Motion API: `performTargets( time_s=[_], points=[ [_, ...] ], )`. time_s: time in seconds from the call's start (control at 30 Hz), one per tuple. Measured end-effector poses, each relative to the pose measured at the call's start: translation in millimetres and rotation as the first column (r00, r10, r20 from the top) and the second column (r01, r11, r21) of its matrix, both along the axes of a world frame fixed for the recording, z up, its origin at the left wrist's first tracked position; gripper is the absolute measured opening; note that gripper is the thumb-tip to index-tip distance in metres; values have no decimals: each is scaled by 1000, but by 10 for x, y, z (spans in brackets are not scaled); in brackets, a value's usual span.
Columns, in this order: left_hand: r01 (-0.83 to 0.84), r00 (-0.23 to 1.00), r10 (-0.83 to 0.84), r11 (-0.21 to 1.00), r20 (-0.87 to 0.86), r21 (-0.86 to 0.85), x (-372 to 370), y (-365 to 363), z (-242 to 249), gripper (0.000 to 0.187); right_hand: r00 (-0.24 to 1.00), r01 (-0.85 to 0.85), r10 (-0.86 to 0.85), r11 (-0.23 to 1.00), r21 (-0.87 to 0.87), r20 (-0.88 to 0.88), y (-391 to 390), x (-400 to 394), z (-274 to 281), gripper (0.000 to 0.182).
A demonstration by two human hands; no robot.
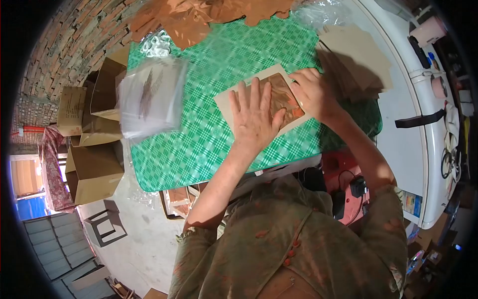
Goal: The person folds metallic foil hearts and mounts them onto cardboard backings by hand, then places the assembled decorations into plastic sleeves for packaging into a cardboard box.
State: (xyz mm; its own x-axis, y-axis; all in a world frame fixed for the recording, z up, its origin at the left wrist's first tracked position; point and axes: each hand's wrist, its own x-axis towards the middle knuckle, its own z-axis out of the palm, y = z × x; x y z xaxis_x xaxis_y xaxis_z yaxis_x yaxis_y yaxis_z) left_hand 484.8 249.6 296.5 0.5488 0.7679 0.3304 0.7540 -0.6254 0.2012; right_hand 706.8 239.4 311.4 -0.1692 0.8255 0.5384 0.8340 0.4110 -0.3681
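A beige cardboard sheet (225,101) lies at an angle on a green checked tablecloth. On it sits a flat, shiny copper-brown piece (282,85) with an orange patch near its right side; clear film seems to cover it. My left hand (253,115) rests palm down across the sheet and the copper-brown piece, fingers spread. At the sheet's right edge is my right hand (313,93), its fingers slightly bent and apart, lying against the edge with the thumb side over the sheet. Part of the copper-brown piece is hidden beneath my left hand.
A stack of clear plastic sleeves (154,97) lies left on the green cloth (204,149). Beige cardboard sheets (356,60) are piled at right, copper-brown pieces (186,22) at the back. Open cartons (97,167) stand left; a white sewing-machine-like body (418,129) runs along the right.
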Motion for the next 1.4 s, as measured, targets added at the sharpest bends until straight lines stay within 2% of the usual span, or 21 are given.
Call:
performTargets(
  time_s=[0.1, 0.2, 0.23, 0.3, 0.33, 0.4, 0.5, 0.53, 0.6, 0.7, 0.77, 0.8, 0.83, 0.93, 0.97, 1.07, 1.1, 1.13, 1.23, 1.4],
  points=[
    [2, 1000, -2, 1000, 1, 15, 2, 6, -11, 74, 978, 22, -49, 991, -133, -205, -329, -5, 111, 18],
    [7, 1000, -7, 1000, -6, 15, -31, -53, -23, 74, 880, -49, -111, 946, -321, -461, -822, -95, 326, 18],
    [10, 1000, -10, 1000, -4, 10, -47, -96, -15, 73, 848, -103, -173, 873, -476, -501, -1013, -102, 368, 19],
    [23, 1000, -23, 1000, 0, -10, -97, -221, 2, 73, 781, -237, -316, 648, -724, -539, -1399, -120, 404, 23],
    [33, 999, -33, 999, 3, -24, -142, -327, 18, 73, 741, -302, -360, 575, -761, -566, -1566, -177, 368, 24],
    [49, 999, -49, 997, 2, -52, -212, -540, 56, 73, 658, -432, -457, 422, -797, -599, -1864, -294, 216, 28],
    [63, 998, -65, 993, -9, -103, -294, -834, 102, 76, 637, -411, -425, 519, -749, -644, -2056, -595, -71, 33],
    [59, 998, -62, 993, -18, -107, -310, -904, 94, 75, 542, -462, -409, 584, -667, -734, -2087, -708, -186, 36],
    [46, 998, -50, 993, -38, -112, -336, -1017, 60, 74, 275, -646, -504, 534, -546, -819, -2073, -866, -402, 39],
    [35, 999, -38, 990, -19, -139, -360, -1070, 28, 70, 32, -628, -678, 558, -543, -734, -2018, -1170, -370, 49],
    [32, 999, -31, 987, 8, -155, -375, -1088, 37, 66, 61, -512, -626, 649, -563, -777, -1984, -1341, -700, 63],
    [32, 999, -29, 990, 27, -135, -382, -1087, 4, 66, 80, -453, -598, 691, -563, -798, -1899, -1437, -695, 71],
    [18, 1000, -15, 993, 27, -121, -380, -1083, -19, 66, 97, -411, -657, 658, -631, -748, -1887, -1463, -647, 74],
    [-2, 999, 7, 995, 50, -101, -391, -1079, -35, 66, 45, -423, -739, 595, -683, -672, -1826, -1497, -546, 74],
    [-1, 999, 6, 995, 48, -101, -391, -1078, -27, 67, -75, -388, -714, 664, -639, -696, -1840, -1498, -645, 67],
    [-2, 1000, 4, 995, 22, -99, -380, -1075, 9, 68, 19, -388, -537, 773, -501, -843, -1879, -1276, -443, 57],
    [-1, 1000, 2, 995, 16, -97, -378, -1075, 10, 68, 69, -300, -508, 810, -503, -859, -1882, -1190, -538, 45],
    [1, 1000, 0, 995, 10, -97, -374, -1086, 9, 68, 75, -276, -533, 801, -531, -843, -1820, -1132, -343, 43],
    [-5, 1000, 4, 995, -11, -103, -369, -1078, 40, 66, -45, -258, -655, 737, -624, -755, -1812, -1074, -108, 43],
    [-10, 1000, 8, 995, -15, -97, -362, -1069, 45, 64, 94, -166, -743, 645, -746, -663, -1737, -1024, -53, 48]
  ],
)
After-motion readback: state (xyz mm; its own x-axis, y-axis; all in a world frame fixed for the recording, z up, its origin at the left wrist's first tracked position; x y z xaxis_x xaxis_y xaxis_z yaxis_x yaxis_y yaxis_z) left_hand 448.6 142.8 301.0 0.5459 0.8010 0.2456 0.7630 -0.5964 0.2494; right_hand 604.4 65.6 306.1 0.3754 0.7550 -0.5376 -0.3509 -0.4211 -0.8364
